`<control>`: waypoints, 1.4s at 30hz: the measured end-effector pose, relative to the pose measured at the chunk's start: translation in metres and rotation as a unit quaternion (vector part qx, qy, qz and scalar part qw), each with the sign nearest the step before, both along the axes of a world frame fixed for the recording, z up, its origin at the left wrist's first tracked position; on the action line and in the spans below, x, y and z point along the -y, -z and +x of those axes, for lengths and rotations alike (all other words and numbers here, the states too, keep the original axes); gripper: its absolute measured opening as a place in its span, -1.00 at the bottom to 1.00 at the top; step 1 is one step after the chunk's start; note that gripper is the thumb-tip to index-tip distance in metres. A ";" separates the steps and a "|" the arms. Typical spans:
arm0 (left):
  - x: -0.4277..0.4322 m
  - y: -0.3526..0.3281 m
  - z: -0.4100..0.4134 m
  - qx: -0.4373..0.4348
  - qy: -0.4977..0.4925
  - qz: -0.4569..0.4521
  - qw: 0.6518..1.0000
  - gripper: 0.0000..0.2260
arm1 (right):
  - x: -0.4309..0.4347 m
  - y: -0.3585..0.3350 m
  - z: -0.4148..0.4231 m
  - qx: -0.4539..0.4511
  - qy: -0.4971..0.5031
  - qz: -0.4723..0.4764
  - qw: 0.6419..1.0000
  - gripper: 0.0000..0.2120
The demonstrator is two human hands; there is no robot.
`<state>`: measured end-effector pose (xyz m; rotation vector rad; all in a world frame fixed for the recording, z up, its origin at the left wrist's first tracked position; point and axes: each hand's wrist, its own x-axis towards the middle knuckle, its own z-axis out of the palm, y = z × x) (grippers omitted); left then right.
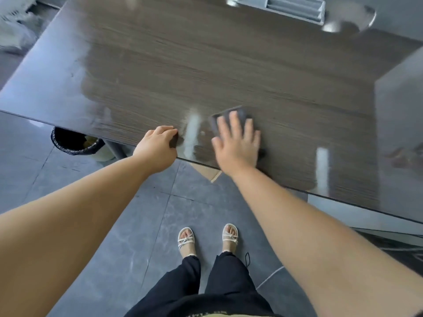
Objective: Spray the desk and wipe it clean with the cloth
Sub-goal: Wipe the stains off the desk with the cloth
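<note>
While the right hand [237, 143] presses flat, fingers spread, on the dark grey cloth [231, 117] at the near edge of the wood-grain desk [206, 65], the left hand [158, 146] just left of the cloth curls its fingers over that edge, holding nothing. Wiping looks underway. Keep the palm flat and work in overlapping strokes from the edge toward the grey cable tray [281, 8] beyond the cloth. No spray bottle is visible.
</note>
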<state>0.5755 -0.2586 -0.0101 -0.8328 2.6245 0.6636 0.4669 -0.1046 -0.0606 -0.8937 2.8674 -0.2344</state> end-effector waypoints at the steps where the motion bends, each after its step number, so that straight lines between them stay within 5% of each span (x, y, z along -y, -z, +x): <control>1: 0.001 -0.001 0.001 -0.010 -0.004 0.002 1.000 -0.50 | -0.001 0.001 0.014 0.003 -0.129 -0.005 0.992 -0.50; 3: 0.003 -0.002 0.002 -0.021 -0.003 0.004 1.000 -0.51 | -0.021 0.004 0.011 -0.023 -0.352 -0.003 0.936 -0.52; 5: 0.004 -0.002 0.005 -0.025 0.006 0.010 1.000 -0.51 | -0.047 0.005 -0.024 -0.050 -0.412 0.018 0.910 -0.52; 7: 0.004 0.000 0.008 -0.023 0.017 0.015 0.999 -0.52 | -0.065 -0.001 -0.061 -0.033 -0.278 0.041 0.959 -0.48; 9: 0.006 0.001 0.007 -0.028 0.017 0.021 0.999 -0.53 | -0.064 -0.006 -0.080 0.017 0.001 0.065 0.998 -0.50; 11: 0.007 0.002 0.007 -0.032 0.014 0.033 0.999 -0.52 | -0.038 -0.010 -0.073 0.043 0.226 0.050 0.972 -0.49; 13: 0.008 0.001 0.005 -0.038 0.003 0.038 0.999 -0.52 | -0.002 -0.009 -0.047 0.051 0.260 0.036 0.963 -0.48; 16: 0.012 -0.002 0.000 -0.046 -0.028 0.023 0.998 -0.53 | 0.027 -0.002 -0.004 0.017 0.002 0.027 0.999 -0.48; 18: 0.015 -0.004 -0.009 -0.053 -0.037 0.013 0.998 -0.53 | 0.015 -0.002 -0.001 0.007 -0.255 0.002 0.967 -0.49; 20: 0.018 -0.005 -0.019 -0.047 -0.042 0.017 0.998 -0.52 | -0.010 0.000 -0.038 -0.028 -0.393 0.004 0.919 -0.52; 22: 0.020 -0.004 -0.030 -0.029 -0.037 0.023 0.999 -0.53 | -0.030 0.002 -0.083 -0.055 -0.307 0.014 0.950 -0.51; 24: 0.020 -0.003 -0.038 -0.009 -0.039 0.022 0.999 -0.54 | -0.031 -0.003 -0.114 -0.026 -0.056 0.030 0.998 -0.50; 26: 0.019 -0.003 -0.045 0.004 -0.048 0.007 0.999 -0.57 | -0.007 -0.007 -0.122 0.032 0.213 0.026 0.976 -0.50; 28: 0.019 -0.005 -0.054 0.009 -0.066 -0.009 0.998 -0.61 | 0.028 -0.014 -0.108 0.064 0.275 0.025 0.959 -0.48; 31: 0.030 -0.008 -0.069 0.003 -0.094 -0.020 0.995 -0.65 | 0.060 -0.004 -0.078 0.032 -0.003 0.016 0.999 -0.46; 34: 0.045 -0.010 -0.081 -0.001 -0.103 -0.032 0.994 -0.64 | 0.042 -0.001 -0.095 -0.008 -0.377 -0.008 0.926 -0.50; 36: 0.053 -0.010 -0.086 0.003 -0.110 -0.037 0.993 -0.61 | 0.024 0.003 -0.144 -0.039 -0.424 0.001 0.905 -0.49; 39: 0.059 -0.008 -0.089 0.022 -0.115 -0.025 0.993 -0.55 | 0.017 -0.002 -0.196 -0.024 -0.101 0.028 0.994 -0.48; 41: 0.058 -0.007 -0.089 0.038 -0.112 -0.014 0.993 -0.51 | 0.039 -0.006 -0.199 0.021 0.152 0.035 0.988 -0.49; 42: 0.056 -0.006 -0.088 0.041 -0.113 -0.011 0.993 -0.50 | 0.055 -0.009 -0.187 0.034 0.201 0.036 0.978 -0.48</control>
